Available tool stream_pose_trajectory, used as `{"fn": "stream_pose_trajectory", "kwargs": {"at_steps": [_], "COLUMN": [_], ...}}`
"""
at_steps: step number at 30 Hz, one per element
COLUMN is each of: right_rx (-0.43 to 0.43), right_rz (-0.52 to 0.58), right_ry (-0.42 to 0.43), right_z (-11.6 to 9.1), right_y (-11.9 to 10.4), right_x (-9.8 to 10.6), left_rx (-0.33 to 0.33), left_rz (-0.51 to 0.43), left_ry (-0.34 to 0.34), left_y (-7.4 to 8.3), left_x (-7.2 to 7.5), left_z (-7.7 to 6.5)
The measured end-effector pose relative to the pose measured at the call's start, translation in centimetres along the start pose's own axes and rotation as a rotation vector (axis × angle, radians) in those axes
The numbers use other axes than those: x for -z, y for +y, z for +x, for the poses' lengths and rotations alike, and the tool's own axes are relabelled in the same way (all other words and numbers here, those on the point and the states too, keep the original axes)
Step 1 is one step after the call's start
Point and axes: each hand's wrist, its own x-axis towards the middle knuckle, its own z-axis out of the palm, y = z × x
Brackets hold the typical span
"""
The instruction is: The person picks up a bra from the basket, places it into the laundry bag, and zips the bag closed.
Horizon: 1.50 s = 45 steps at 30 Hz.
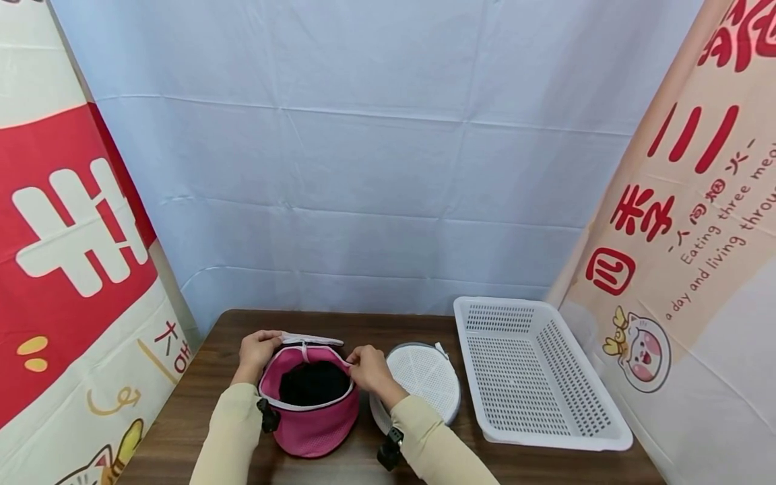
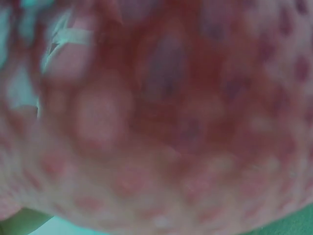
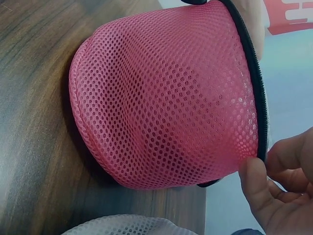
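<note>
A round pink mesh laundry bag (image 1: 315,428) stands open at the top, its black zipper running along the rim. Black cloth (image 1: 314,384) lies inside it. My left hand (image 1: 259,350) holds the rim at the back left, beside the lid flap (image 1: 312,339) that is folded back. On the right side, my right hand (image 1: 368,369) pinches the rim between thumb and fingers, right at the zipper (image 3: 257,93) in the right wrist view. Blurred pink mesh (image 2: 166,122) fills most of the left wrist view, hiding the left fingertips.
A white round mesh laundry bag (image 1: 424,377) lies just right of the pink one, partly under my right forearm. Farther right sits a white perforated plastic basket (image 1: 527,364) on the brown wooden table (image 1: 200,404). Fabric curtains (image 1: 376,168) hang behind and at both sides.
</note>
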Motion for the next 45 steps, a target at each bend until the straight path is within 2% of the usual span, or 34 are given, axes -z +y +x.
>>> {"fn": "stream_pose_trajectory", "kwargs": {"at_steps": [6,13,18,28,37,45], "right_rx": [-0.059,-0.062,-0.08,-0.079,-0.079,-0.124], "right_rz": [0.107,0.121,0.127,0.114,0.176,0.215], "right_ry": [-0.031,-0.025,-0.028,-0.016,-0.041,-0.051], "right_z": [0.12,0.19,0.23,0.23,-0.04,-0.04], "right_y": [0.19,0.3,0.37,0.49,0.3,0.02], "right_x": [-0.07,-0.09,-0.2,-0.28,-0.15,0.02], "left_rx": [0.001,0.05,0.083,0.051,0.05,-0.013], "left_rz": [-0.057,-0.191,-0.248,-0.273,-0.355,-0.437], "left_ry": [0.04,0.025,0.019,-0.001,-0.042,-0.049], "left_y": [0.3,0.95,0.6,0.89,0.91,0.86], "left_x": [-0.08,0.13,-0.06,0.06,0.29,0.45], "left_z": [-0.05,-0.37,0.1,0.01,0.07,0.21]}}
